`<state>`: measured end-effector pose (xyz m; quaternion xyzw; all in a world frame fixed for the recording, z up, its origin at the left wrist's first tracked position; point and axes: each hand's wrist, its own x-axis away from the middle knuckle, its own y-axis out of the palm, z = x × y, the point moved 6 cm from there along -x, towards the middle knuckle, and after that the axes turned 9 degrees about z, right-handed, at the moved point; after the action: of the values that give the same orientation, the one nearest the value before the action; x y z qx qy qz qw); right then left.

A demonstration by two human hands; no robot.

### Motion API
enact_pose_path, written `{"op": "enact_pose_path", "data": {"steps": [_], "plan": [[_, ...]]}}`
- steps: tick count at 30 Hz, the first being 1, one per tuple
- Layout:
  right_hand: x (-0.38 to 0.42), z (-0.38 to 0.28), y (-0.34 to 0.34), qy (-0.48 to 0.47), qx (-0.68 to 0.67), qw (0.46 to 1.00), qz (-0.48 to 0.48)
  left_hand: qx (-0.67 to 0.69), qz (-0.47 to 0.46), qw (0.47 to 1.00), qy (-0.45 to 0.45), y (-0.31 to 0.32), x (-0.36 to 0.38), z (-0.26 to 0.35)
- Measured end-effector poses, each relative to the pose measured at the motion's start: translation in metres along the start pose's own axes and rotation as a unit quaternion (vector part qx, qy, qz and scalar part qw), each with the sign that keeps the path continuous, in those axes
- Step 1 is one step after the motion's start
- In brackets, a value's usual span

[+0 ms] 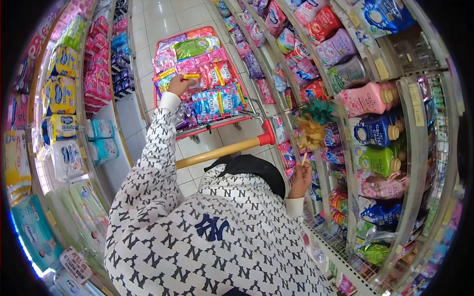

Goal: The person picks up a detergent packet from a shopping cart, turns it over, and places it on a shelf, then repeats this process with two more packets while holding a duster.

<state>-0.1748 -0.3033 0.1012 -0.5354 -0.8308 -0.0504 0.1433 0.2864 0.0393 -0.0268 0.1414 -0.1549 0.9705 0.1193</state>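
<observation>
My left hand [180, 86] reaches into a shopping cart [216, 123] with a red rim and a wooden handle [217, 153]. Its fingers are closed at a packet with a yellow strip [190, 76], whose lower part I cannot make out. Near that hand lie blue Downy sachet packs [215, 102], pink and red packs [217, 74] and a green pack [196, 48]. On the other side, my right hand [300, 179] is wrapped round the thin stick of a feather duster [312, 135]. Its tan and green feathers are against the shelf of sachets.
Shelves on the right carry detergent bags [340, 48] and Gentle Gen bottles [377, 130] behind clear front rails. Along the left stand yellow packs [60, 93], pink packs [98, 69] and diaper packs [37, 232]. A tiled aisle floor [160, 15] runs ahead between them.
</observation>
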Motion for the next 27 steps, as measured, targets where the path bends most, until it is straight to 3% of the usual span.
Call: {"op": "enact_pose_path", "data": {"steps": [2, 5, 10, 12, 14, 15, 18, 19, 21, 23, 24, 25, 27], "plan": [[-0.002, -0.005, 0.013, 0.026, -0.001, 0.999, -0.032, 0.235, 0.071, 0.969, -0.034, 0.01, 0.065, 0.04], [0.01, -0.032, 0.044, 0.05, -0.034, 0.996, -0.062, 0.571, 0.03, 0.813, -0.105, 0.034, 0.14, 0.09], [0.019, -0.072, 0.073, -0.063, -0.103, 0.99, -0.078, 0.738, -0.085, 0.664, -0.088, 0.083, 0.207, 0.119], [0.019, -0.084, 0.077, -0.112, -0.102, 0.986, -0.073, 0.754, -0.091, 0.639, -0.126, 0.1, 0.221, 0.118], [0.029, -0.096, 0.083, -0.075, -0.079, 0.988, -0.112, 0.782, -0.121, 0.593, -0.148, 0.115, 0.234, 0.131], [0.031, -0.096, 0.084, -0.074, -0.056, 0.986, -0.136, 0.746, -0.134, 0.634, -0.15, 0.122, 0.24, 0.137], [0.044, -0.096, 0.081, -0.151, 0.088, 0.964, -0.202, 0.745, -0.167, 0.631, -0.138, 0.13, 0.256, 0.162], [0.054, -0.096, 0.083, -0.198, 0.16, 0.938, -0.233, 0.68, -0.081, 0.701, -0.199, 0.129, 0.259, 0.154], [0.066, -0.1, 0.092, -0.296, 0.259, 0.871, -0.293, 0.741, -0.367, 0.562, -0.033, 0.144, 0.256, 0.165], [0.049, -0.092, 0.084, -0.281, 0.277, 0.885, -0.248, 0.721, -0.308, 0.617, -0.07, 0.153, 0.255, 0.15], [0.034, -0.087, 0.08, -0.277, 0.282, 0.891, -0.225, 0.696, -0.2, 0.665, -0.185, 0.146, 0.268, 0.168], [0.019, -0.091, 0.072, -0.32, 0.288, 0.883, -0.185, 0.69, -0.173, 0.674, -0.198, 0.147, 0.271, 0.171], [-0.014, -0.094, 0.047, -0.291, 0.215, 0.926, -0.108, 0.706, -0.187, 0.655, -0.193, 0.159, 0.273, 0.171]]}}
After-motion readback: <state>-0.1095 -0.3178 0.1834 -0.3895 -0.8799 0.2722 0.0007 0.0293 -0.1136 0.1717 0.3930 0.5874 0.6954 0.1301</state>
